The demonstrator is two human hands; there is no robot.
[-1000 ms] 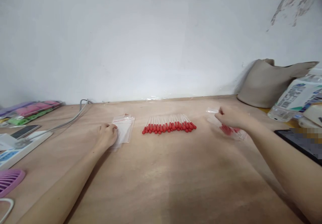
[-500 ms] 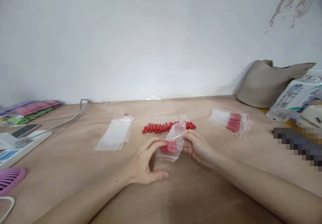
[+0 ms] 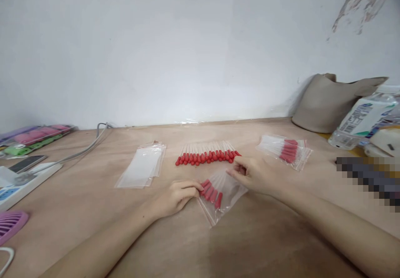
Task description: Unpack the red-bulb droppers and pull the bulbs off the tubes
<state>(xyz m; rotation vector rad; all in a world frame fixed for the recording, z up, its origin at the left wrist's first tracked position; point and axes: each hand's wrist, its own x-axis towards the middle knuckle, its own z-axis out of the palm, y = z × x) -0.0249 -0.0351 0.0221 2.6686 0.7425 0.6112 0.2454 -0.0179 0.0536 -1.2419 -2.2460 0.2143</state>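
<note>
A clear zip bag (image 3: 233,192) with several red-tipped white sticks (image 3: 211,194) inside lies tilted between my hands, its red seal line toward me. My left hand (image 3: 183,194) pinches the bag's left edge beside the red tips. At the far upper corner, my right hand (image 3: 250,174) has its fingers closed on the plastic. Just beyond is a row of loose red-tipped sticks (image 3: 208,156), tips facing me. A filled zip bag (image 3: 289,151) rests to the right. To the left lies a stack of flat zip bags (image 3: 142,165).
At the left are a power strip (image 3: 28,184) with a grey cable (image 3: 81,151), a phone (image 3: 26,164), a purple slotted object (image 3: 12,226) and colourful packs (image 3: 40,136). A grey-brown hat-like item (image 3: 321,105) and a plastic bottle (image 3: 359,119) stand back right, before the wall (image 3: 187,53).
The bag has been turned and flattened, so its red tips now fan out. My left hand has gone from spread fingers to pinching its edge. My right hand has shifted slightly right.
</note>
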